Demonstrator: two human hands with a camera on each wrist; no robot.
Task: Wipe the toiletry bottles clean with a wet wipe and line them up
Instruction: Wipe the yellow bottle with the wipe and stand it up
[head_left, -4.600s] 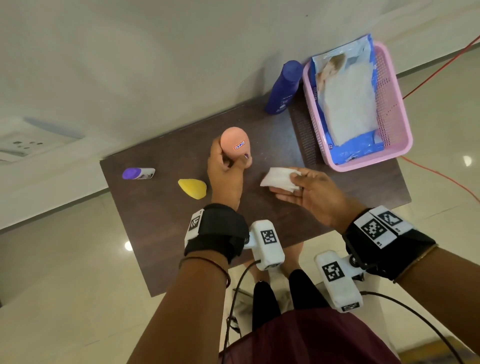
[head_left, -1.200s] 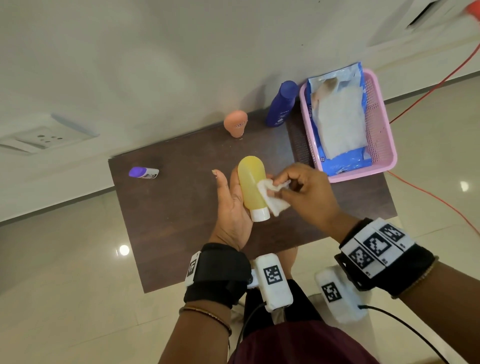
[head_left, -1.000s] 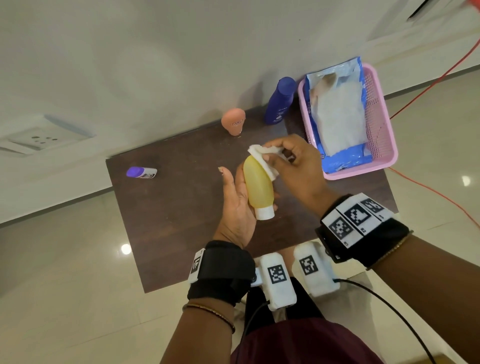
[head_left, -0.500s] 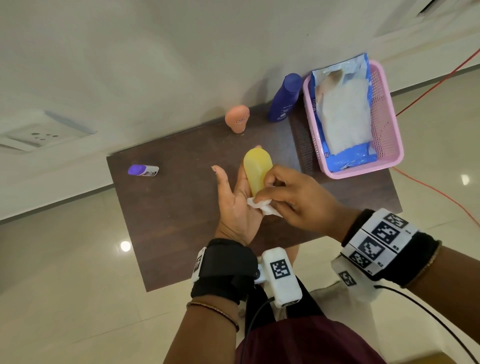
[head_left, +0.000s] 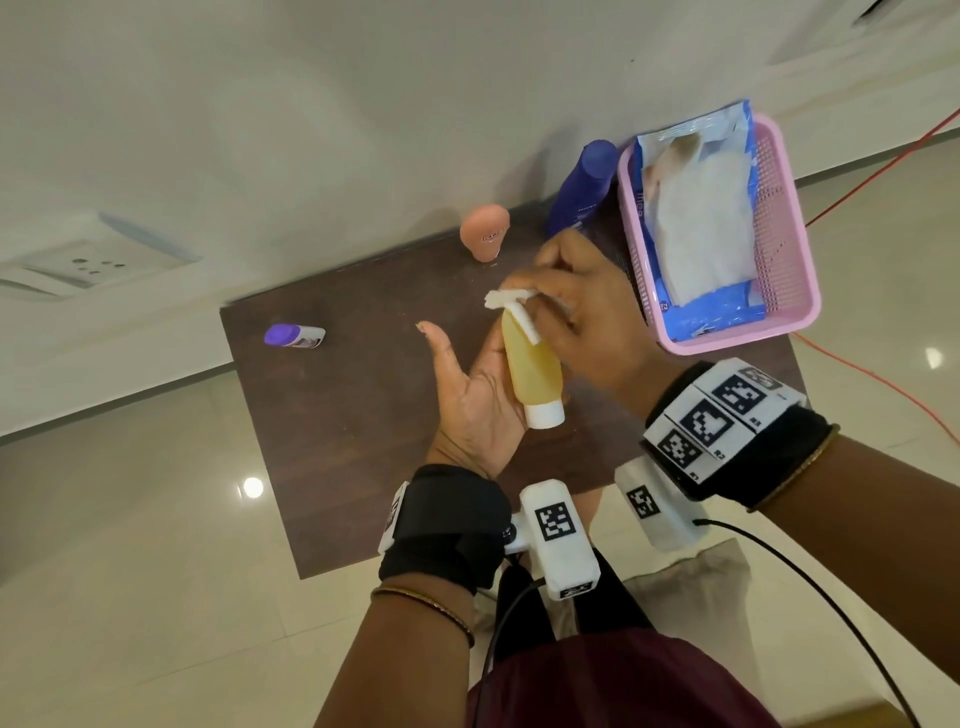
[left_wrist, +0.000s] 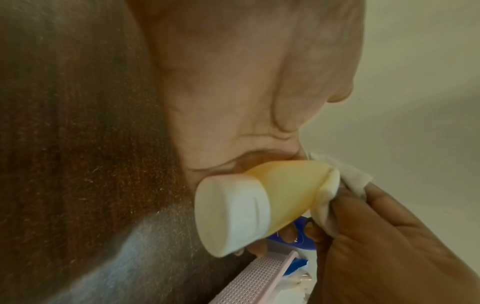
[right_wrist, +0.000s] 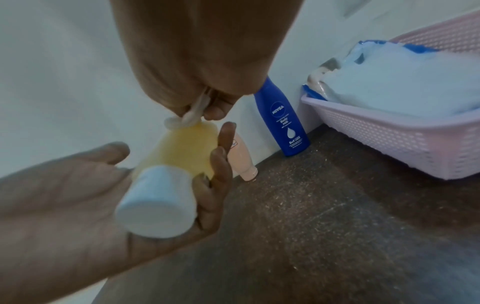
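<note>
A yellow tube bottle (head_left: 530, 364) with a white cap lies in my left hand (head_left: 467, 395), cap towards me. The fingers curl up round its far side and the thumb sticks out. My right hand (head_left: 587, 322) pinches a folded white wet wipe (head_left: 511, 306) and presses it on the tube's far end; the wrist views show the same tube (left_wrist: 285, 185) (right_wrist: 182, 148) and wipe (left_wrist: 345, 179) (right_wrist: 187, 119). A peach tube (head_left: 484, 231) and a blue bottle (head_left: 582, 192) stand by the wall. A small purple-capped bottle (head_left: 293, 336) lies at the table's left.
The dark wooden table (head_left: 353, 415) stands against a white wall. A pink basket (head_left: 800, 260) at its right end holds an open blue pack of wipes (head_left: 696, 228). A red cable runs across the floor on the right.
My right hand has slid the wipe from the cap end up to the far end of the yellow tube. Before that, the peach tube was set by the wall.
</note>
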